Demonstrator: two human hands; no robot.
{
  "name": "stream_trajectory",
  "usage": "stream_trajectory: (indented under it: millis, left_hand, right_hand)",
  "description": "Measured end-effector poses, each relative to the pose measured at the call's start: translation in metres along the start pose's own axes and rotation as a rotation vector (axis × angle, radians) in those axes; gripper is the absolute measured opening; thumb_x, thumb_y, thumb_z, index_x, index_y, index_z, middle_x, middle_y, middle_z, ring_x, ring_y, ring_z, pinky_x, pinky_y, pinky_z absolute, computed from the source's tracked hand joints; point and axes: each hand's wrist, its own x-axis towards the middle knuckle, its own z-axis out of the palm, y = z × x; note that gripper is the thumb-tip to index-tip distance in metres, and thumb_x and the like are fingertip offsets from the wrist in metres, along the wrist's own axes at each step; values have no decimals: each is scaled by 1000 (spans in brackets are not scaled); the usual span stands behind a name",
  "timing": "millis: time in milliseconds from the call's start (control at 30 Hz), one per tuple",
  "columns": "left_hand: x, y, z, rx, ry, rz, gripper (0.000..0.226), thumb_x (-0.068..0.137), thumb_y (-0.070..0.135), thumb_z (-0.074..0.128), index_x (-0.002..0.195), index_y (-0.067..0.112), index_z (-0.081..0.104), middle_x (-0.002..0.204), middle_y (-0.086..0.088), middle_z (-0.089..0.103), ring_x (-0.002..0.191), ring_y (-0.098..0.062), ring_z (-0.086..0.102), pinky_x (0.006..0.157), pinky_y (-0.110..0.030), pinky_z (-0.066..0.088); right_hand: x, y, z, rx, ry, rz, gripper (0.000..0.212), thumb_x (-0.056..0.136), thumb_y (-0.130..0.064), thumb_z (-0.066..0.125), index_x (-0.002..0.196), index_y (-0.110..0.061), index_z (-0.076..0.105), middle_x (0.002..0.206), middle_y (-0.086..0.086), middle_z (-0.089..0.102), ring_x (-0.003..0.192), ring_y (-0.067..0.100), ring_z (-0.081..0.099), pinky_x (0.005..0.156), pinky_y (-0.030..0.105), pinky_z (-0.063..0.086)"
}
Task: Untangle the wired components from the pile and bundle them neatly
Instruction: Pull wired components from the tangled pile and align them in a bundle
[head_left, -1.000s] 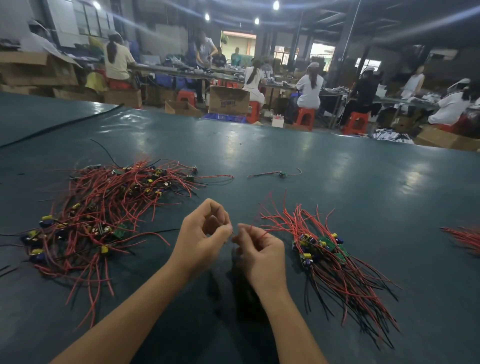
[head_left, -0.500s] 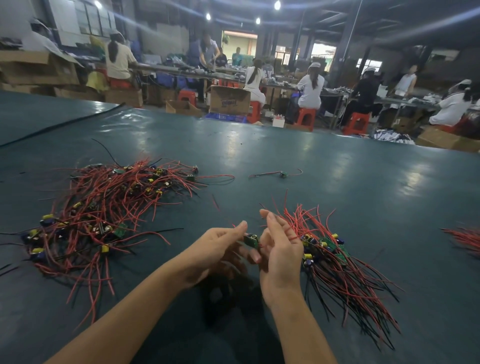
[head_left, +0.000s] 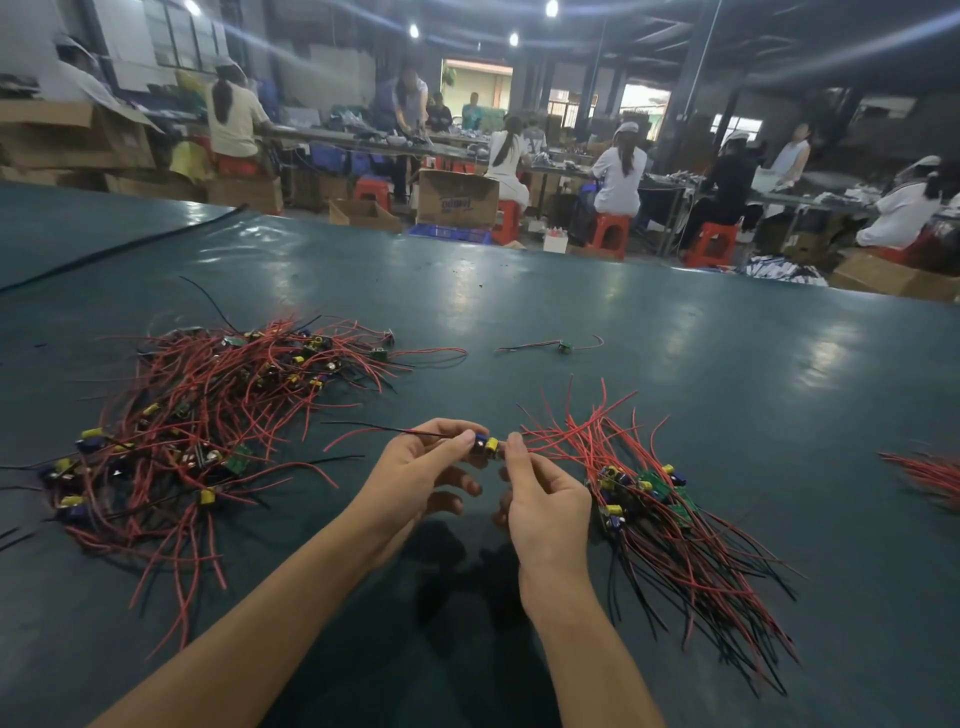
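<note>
Left hand (head_left: 415, 475): forearm in from 7 o'clock, grip pinching the component's left end, lower fingers loosely curled.
Right hand (head_left: 545, 499): forearm in from 5 o'clock, back toward camera, grip pinching the right end.
Component (head_left: 485, 447): raised over the desk (head_left: 675, 364), thin wires trailing toward 9 o'clock.
Pile (head_left: 208, 415): tangled, at 9 o'clock.
Bundle (head_left: 665, 504): at 3 o'clock, just beside the right hand.

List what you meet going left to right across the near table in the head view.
tangled pile → left hand → held component, pinched by both hands → right hand → sorted bundle → red wires at the right edge
</note>
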Motion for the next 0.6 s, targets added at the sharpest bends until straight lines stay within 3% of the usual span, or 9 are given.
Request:
stream_trajectory:
  millis: [100, 200, 333, 400, 600]
  left_hand:
    - [0, -1, 0, 69, 17, 16, 12, 89, 24, 63, 95, 14, 66, 78, -3, 70, 57, -15, 62, 45, -22, 46]
    - [-1, -1, 4, 187, 13, 1, 45, 71, 56, 65, 90, 15, 65, 75, -2, 69, 60, -17, 64, 49, -23, 47]
    - [-1, -4, 5, 210, -4, 42, 58, 68, 57, 65, 81, 1, 71, 71, -10, 70, 62, -19, 65, 58, -24, 51]
    - [-2, -4, 7, 206, -15, 91, 54, 74, 50, 64, 79, -4, 69, 66, -10, 67, 58, -16, 62, 53, -22, 49]
    - [-2, -8, 10, 315, 30, 191, 45, 81, 46, 63, 67, 3, 68, 57, 0, 64, 51, -12, 59, 47, -18, 44]
  right_hand:
    - [0, -1, 1, 4, 5, -27, 34, 95, -32, 63, 66, -22, 76, 67, 5, 67, 66, 18, 62, 67, 43, 58]
    - [-2, -2, 2, -3, -17, -90, 34, 96, -30, 61, 66, -31, 77, 60, -9, 68, 54, 1, 59, 54, 17, 51]
    - [-3, 0, 2, -31, -50, -157, 33, 97, -26, 59, 69, -25, 76, 71, -6, 75, 67, 3, 69, 61, 15, 52]
    - [-4, 0, 2, -40, -38, -150, 32, 96, -27, 61, 67, -23, 75, 67, -6, 73, 61, 1, 66, 56, 13, 49]
    - [-3, -1, 0, -92, 11, -144, 38, 91, -24, 68, 54, -25, 73, 61, -5, 72, 58, 0, 65, 54, 12, 47]
